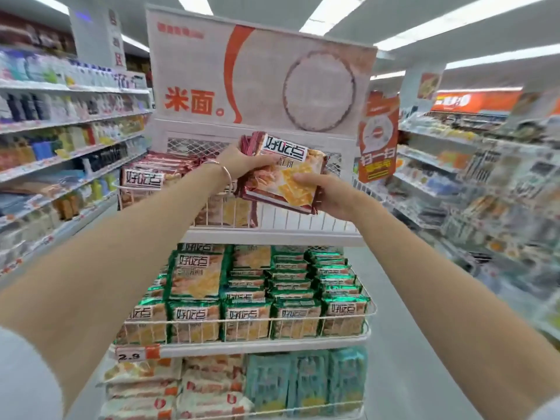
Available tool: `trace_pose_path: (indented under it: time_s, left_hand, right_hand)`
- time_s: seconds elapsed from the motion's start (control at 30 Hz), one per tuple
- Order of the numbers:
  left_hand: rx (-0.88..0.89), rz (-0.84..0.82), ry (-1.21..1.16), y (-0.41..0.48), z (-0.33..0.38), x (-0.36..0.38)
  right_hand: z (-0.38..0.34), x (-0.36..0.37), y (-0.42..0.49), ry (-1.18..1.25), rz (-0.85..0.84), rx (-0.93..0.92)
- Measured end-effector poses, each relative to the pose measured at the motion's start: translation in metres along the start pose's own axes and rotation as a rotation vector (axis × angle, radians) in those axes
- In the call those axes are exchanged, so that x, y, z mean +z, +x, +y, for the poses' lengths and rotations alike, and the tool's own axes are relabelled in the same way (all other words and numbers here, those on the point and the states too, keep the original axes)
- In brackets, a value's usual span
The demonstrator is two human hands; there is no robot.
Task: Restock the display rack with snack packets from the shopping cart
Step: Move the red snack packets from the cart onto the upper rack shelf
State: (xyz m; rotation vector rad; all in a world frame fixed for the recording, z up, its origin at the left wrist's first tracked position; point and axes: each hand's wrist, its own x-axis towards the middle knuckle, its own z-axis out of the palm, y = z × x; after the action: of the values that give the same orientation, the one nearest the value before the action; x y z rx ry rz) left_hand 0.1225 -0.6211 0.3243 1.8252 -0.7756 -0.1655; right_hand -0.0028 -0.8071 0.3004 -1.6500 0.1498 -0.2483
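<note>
Both hands hold a stack of red snack packets (291, 174) up in front of the display rack's top tier (303, 221). My left hand (242, 162) grips the stack's upper left end, a bracelet on its wrist. My right hand (330, 195) holds the lower right corner, thumb on the top packet's face. The stack hovers over the right part of the top wire basket, which shows bare white wire there. More red packets (157, 174) fill the basket's left part. No shopping cart is in view.
Green packets (248, 301) fill the middle tier, with a 2.9 price tag (130, 356) below them. The bottom tier holds white and teal packets (306, 386). A large white sign (260, 77) tops the rack. Stocked aisle shelves (60, 140) run along both sides.
</note>
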Motion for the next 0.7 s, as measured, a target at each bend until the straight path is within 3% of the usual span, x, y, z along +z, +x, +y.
trace_pose_path:
  time_s: [0.13, 0.27, 0.43, 0.57, 0.7]
  left_hand:
    - [0.095, -0.041, 0.097, 0.066, 0.017, 0.009]
    - [0.079, -0.061, 0.255, 0.130, 0.021, 0.010]
    - [0.058, -0.188, 0.579, 0.193, -0.018, 0.012]
    - [0.042, -0.280, 0.845, 0.223, -0.058, 0.017]
    - [0.054, -0.303, 0.848, 0.237, -0.075, 0.013]
  right_hand:
    - [-0.011, -0.035, 0.042, 0.001, 0.056, -0.043]
    - [-0.010, -0.063, 0.096, -0.035, 0.105, 0.009]
    - [0.012, -0.076, 0.151, -0.217, 0.054, 0.102]
    - [0.034, -0.071, 0.186, -0.540, -0.018, 0.342]
    - [0.043, -0.069, 0.217, -0.585, 0.050, 0.342]
